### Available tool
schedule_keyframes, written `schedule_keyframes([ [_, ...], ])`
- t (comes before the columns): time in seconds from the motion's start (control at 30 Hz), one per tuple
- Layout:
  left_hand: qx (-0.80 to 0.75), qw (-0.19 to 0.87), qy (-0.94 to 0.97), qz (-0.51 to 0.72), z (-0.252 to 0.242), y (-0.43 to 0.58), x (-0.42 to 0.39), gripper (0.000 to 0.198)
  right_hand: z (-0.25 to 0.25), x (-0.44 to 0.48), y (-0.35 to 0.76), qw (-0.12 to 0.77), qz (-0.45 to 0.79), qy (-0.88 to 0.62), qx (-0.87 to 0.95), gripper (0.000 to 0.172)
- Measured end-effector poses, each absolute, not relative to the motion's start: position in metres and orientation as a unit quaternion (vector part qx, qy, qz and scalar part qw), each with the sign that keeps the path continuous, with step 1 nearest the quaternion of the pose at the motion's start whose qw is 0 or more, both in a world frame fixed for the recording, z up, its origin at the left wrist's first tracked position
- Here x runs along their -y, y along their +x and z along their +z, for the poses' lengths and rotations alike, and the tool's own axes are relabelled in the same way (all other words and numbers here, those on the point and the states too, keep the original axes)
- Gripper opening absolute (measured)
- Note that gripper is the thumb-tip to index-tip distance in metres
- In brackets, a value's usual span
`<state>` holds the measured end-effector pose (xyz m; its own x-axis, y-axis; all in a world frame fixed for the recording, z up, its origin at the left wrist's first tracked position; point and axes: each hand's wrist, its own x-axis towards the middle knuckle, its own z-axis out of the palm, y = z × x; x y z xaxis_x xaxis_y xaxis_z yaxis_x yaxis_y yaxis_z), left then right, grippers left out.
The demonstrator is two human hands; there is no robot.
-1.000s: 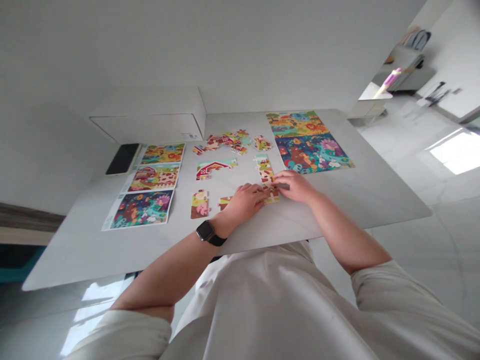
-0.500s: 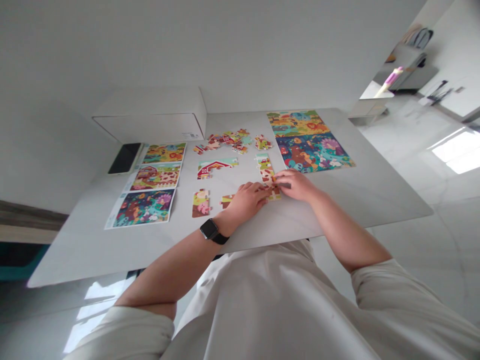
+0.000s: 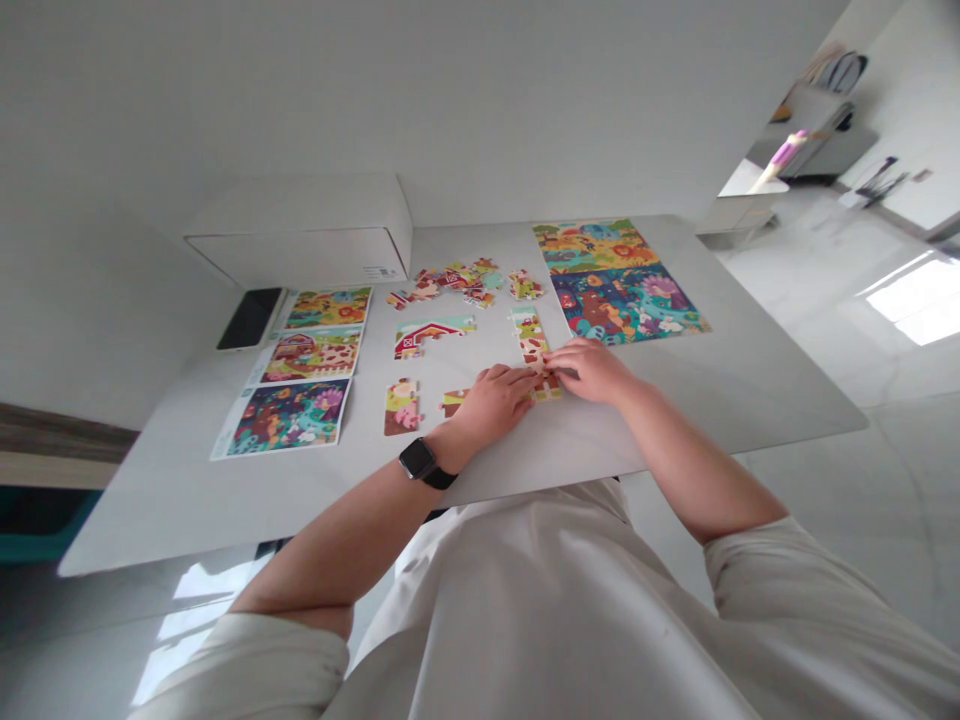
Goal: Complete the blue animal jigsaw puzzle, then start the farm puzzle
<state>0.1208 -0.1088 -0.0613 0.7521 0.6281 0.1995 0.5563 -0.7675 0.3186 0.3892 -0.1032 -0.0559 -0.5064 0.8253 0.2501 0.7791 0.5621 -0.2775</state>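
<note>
My left hand (image 3: pixel 491 405), with a black watch (image 3: pixel 418 459) at its wrist, is closed, its fingertips on the lower part of a strip of joined jigsaw pieces (image 3: pixel 529 335). From the other side my right hand (image 3: pixel 596 370) grips the strip's edge between thumb and fingers. The fingers hide the exact joint. Below them shows a yellow-and-brown corner of the strip (image 3: pixel 551 388). Left of my left hand lie a partly covered jigsaw piece (image 3: pixel 452 402) and a joined pig section (image 3: pixel 402 408). Further up is a joined red barn section (image 3: pixel 431 334).
Loose jigsaw pieces (image 3: pixel 457 278) lie in a pile at the back, with another cow piece (image 3: pixel 526 285) beside it. A picture sheet (image 3: pixel 296 375) and a phone (image 3: pixel 251 318) are at left, before a white box (image 3: pixel 300 255). Two colourful pictures (image 3: pixel 622 285) lie at right.
Both hands stay at the same strip of pieces. The right fingertips have shifted slightly left, closer to the left fingers. The other pieces have not moved.
</note>
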Motion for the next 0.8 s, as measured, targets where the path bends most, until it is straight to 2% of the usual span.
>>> schedule_keyframes([
  [0.2, -0.324, 0.124, 0.927, 0.139, -0.059, 0.122, 0.111, 0.046, -0.05, 0.11, 0.381, 0.132, 0.044, -0.479, 0.867, 0.036],
  [0.43, -0.338, 0.092, 0.93, 0.113, -0.054, 0.124, 0.117, 0.045, -0.055, 0.111, 0.375, 0.194, 0.057, -0.445, 0.873, 0.038],
  [0.67, -0.343, 0.06, 0.932, 0.096, -0.055, 0.126, 0.12, 0.045, -0.063, 0.108, 0.373, 0.184, 0.096, -0.44, 0.873, 0.048],
  [0.8, -0.338, 0.065, 0.931, 0.119, -0.06, 0.123, 0.118, 0.046, -0.067, 0.104, 0.385, 0.252, 0.108, -0.46, 0.844, 0.056],
])
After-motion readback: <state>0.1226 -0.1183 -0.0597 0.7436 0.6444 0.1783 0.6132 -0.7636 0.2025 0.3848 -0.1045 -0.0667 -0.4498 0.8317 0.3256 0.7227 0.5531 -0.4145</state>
